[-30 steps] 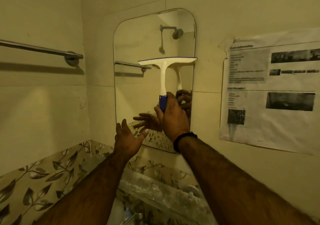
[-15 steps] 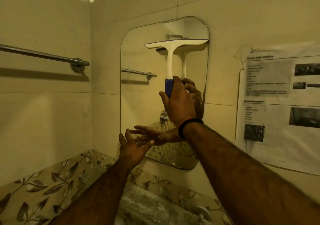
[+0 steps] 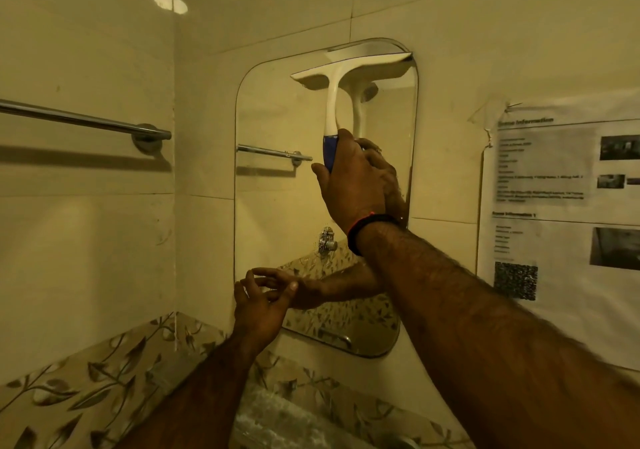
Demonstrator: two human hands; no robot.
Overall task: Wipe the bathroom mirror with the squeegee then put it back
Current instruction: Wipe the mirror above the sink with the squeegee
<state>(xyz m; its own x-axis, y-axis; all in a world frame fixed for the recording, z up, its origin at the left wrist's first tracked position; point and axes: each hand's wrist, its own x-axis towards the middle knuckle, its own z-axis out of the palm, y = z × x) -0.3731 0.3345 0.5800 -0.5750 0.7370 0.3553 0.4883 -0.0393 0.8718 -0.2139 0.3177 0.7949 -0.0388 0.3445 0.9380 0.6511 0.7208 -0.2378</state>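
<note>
The squeegee (image 3: 332, 102) stands upright against the mirror (image 3: 277, 206), in the upper middle of the frame. Its white blade head lies across the top right of the glass, close under the mirror's upper edge, with the right tip reaching the right rim. The white neck runs down to a blue handle, and the glass shows the tool's reflection just behind it.

The right hand (image 3: 353, 185) has its grip clenched around the blue handle, thumb on the left side, fingers wrapped behind and out of sight. A dark band (image 3: 367, 230) with an orange edge circles the wrist, and the forearm runs to the lower right corner of the frame.

The left hand (image 3: 259, 306) hovers at the mirror's lower left edge with its grip released: fingers spread and loosely curled, holding nothing. Whether the fingertips touch the glass cannot be told. Its reflection meets it in the mirror.

The mirror is a tall pane with rounded corners on a pale tiled wall. A chrome rail (image 3: 83, 121) is fixed to the side wall in the left of the frame, and it appears again in the glass. Sheets of printed paper (image 3: 554, 234) are taped to the wall at right, beside the mirror; the print is too blurred to read. A band of leaf-patterned tile (image 3: 86, 389) runs along the bottom.
</note>
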